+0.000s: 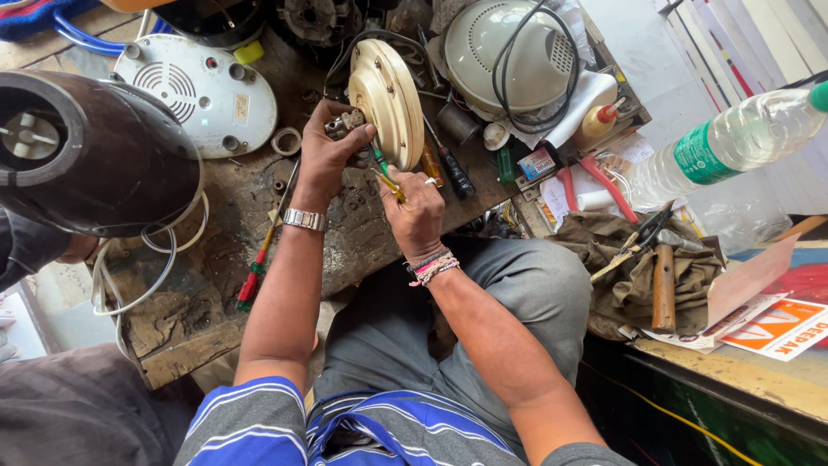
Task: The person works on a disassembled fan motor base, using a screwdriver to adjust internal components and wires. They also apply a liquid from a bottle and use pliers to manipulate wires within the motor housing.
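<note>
A cream round appliance base [385, 100] stands on its edge on the worn wooden workbench [198, 302]. My left hand [332, 154] grips a small metal part [349, 121] on the underside of this base. My right hand [416, 210] holds a screwdriver with a green and yellow handle [385, 177], its tip pointed up at the same spot. A watch is on my left wrist and thread bands on my right.
A dark brown appliance body [90, 151] sits at left with a white cord [164, 250]. A white base plate [203, 86], a cream dome lid [509, 56], a red-green screwdriver [254, 276], a glue bottle [598, 125], red pliers [604, 181], a plastic water bottle [733, 138] and a wooden-handled hammer [662, 289] on a cloth lie around.
</note>
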The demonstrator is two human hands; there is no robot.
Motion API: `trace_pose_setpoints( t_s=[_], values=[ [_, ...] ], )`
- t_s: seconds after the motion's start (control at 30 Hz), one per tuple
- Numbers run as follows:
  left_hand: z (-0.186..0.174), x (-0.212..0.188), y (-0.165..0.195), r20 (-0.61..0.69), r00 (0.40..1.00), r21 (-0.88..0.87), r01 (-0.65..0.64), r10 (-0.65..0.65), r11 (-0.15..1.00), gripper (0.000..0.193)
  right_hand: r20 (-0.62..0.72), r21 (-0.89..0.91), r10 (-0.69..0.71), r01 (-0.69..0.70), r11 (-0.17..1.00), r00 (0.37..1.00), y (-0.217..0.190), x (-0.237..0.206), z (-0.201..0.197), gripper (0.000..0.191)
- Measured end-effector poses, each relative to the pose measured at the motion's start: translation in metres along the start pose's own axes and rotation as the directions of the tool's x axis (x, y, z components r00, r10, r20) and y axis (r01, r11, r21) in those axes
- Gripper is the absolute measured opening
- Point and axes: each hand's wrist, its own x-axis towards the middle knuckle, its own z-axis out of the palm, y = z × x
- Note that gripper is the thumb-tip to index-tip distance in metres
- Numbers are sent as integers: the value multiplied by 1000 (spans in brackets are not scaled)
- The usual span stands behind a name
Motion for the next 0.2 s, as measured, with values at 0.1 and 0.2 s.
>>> trace_pose_setpoints(
  t_s=[0.1,0.2],
  values=[
    [-1,-1,-11,-12,1000,-23,-28,28,999,40,6,14,56,-56,998,998,7,-7,4,20],
    [-2,4,-21,-16,996,-51,-90,89,995,40,18,11,105,-105,994,994,14,-11,9,19]
  ],
)
